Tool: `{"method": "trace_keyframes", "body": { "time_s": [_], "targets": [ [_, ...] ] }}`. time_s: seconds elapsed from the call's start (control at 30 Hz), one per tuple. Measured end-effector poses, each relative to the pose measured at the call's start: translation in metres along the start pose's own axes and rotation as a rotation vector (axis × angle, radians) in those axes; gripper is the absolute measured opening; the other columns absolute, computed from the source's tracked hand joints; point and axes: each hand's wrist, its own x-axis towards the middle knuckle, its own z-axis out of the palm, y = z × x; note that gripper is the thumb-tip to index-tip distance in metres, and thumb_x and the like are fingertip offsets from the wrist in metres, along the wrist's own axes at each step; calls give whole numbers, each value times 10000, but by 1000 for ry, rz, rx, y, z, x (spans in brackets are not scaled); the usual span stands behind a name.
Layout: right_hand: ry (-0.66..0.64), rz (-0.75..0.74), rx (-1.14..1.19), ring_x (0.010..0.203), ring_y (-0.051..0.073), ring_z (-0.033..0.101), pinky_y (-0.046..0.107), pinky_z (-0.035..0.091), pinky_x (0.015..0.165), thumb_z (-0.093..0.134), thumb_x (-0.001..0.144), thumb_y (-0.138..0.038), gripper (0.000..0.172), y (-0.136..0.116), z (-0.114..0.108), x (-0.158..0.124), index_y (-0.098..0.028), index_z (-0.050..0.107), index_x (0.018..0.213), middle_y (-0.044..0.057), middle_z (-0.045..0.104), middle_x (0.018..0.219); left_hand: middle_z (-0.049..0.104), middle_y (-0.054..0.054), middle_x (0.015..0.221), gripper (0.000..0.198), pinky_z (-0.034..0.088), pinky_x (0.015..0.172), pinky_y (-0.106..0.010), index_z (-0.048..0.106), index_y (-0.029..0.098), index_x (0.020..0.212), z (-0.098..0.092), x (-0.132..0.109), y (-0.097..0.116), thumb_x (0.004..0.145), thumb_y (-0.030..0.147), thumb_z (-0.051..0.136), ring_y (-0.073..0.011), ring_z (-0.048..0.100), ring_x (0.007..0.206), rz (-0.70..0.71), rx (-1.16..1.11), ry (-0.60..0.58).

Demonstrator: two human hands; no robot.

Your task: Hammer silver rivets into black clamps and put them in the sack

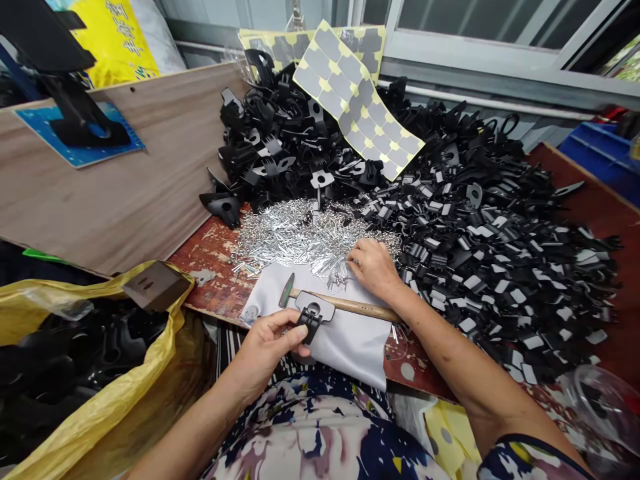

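My left hand (267,341) pinches a black plastic bracket (316,313) with a flat grey face and a round hole, between thumb and fingers. My right hand (376,267) is at the near right edge of a heap of thin silver metal pins (285,233). Its fingers are curled and closed at the tips; whatever they hold is hidden. Just beyond the bracket lies a hammer (357,307) with a wooden handle, its head to the left and the handle's end by my right forearm. Beneath both is a grey cloth (345,350) on the table edge.
Small black parts with grey pads (480,267) cover the right side. Larger black pieces (285,140) heap up behind the pins, under a sticker sheet (355,93). A wooden board (125,167) stands left, above a yellow sack (150,380). A clear container (600,407) sits at the right.
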Motion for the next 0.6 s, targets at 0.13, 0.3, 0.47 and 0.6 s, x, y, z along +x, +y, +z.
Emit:
{"method": "trace_keyframes", "body": {
  "time_s": [0.13,0.3,0.47,0.6],
  "targets": [
    [63,-131,507,980,198,676,381,539,891,610,965,-207,123,-27,-32,-25,-218,706,889,52,738,1025,589,1,794,282,547,594,-263,724,177,738,12,7,9,711,431,844,-140,588,640,26,50,-19],
    [-87,-234,784,934,147,721,314,599,836,602,985,-198,130,-76,-50,-64,-245,719,1013,22,771,1006,507,10,612,362,444,456,-217,649,177,581,28,18,7,716,469,816,-127,487,548,65,138,-96],
    [-68,-69,801,922,152,738,314,606,829,660,957,-226,205,-69,-38,-76,-241,705,1156,24,781,1034,511,2,599,377,405,440,-215,631,177,540,26,14,1,723,454,811,-125,475,535,105,206,-64],
    [-104,161,287,852,169,726,314,574,799,566,977,-150,187,-33,-26,-55,-223,724,1049,27,776,961,514,12,654,343,440,432,-222,616,184,578,18,11,1,695,432,822,-118,484,524,59,201,19]
  ]
}}
